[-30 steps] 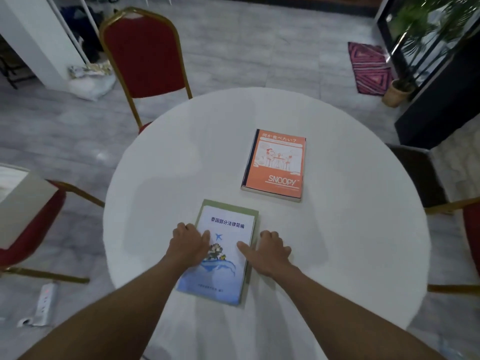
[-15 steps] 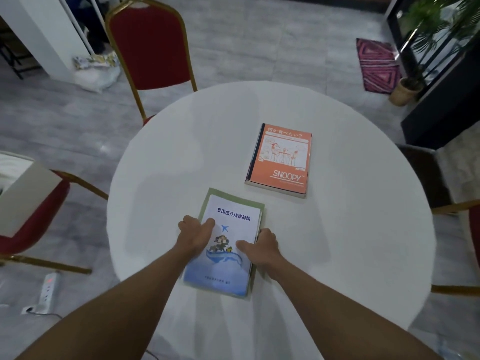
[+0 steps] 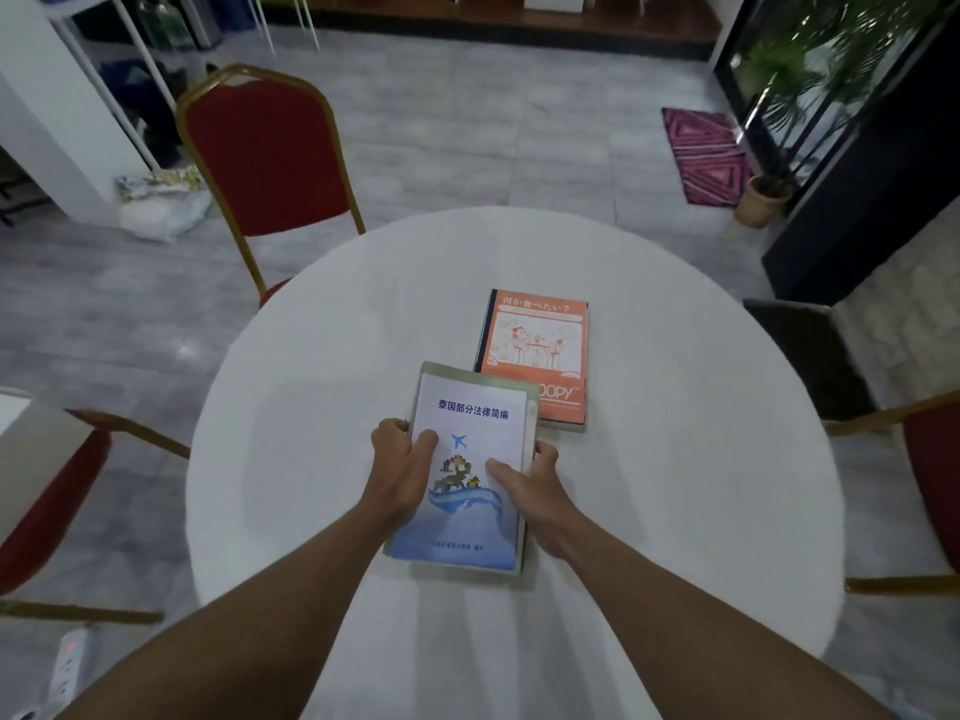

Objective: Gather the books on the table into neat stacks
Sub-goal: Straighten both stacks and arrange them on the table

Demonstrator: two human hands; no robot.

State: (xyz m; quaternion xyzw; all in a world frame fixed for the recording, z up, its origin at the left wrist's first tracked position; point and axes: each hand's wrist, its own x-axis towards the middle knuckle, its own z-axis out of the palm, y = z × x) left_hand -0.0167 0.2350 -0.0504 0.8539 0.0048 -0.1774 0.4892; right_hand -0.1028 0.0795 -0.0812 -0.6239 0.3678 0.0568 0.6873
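- On the round white bench (image 3: 675, 459), near its middle, lies an orange book (image 3: 535, 350) with a dark spine on its left edge, flat and cover up.
- Nearer the person, a white and blue booklet (image 3: 467, 407) sits on top of a green-edged book (image 3: 531, 407); the green edge shows along the top and right.
- The far right corner of this pair overlaps the near left corner of the orange book.
- The left hand (image 3: 402, 472) grips the pair's left edge, thumb on the cover, fingers curled under the side.
- The right hand (image 3: 530, 488) grips the right edge, thumb on the cover, fingers wrapped round the side.
- Whether the pair is lifted or resting on the bench I cannot tell.
- A red chair (image 3: 265, 158) with a gold frame stands beyond the bench on the left.
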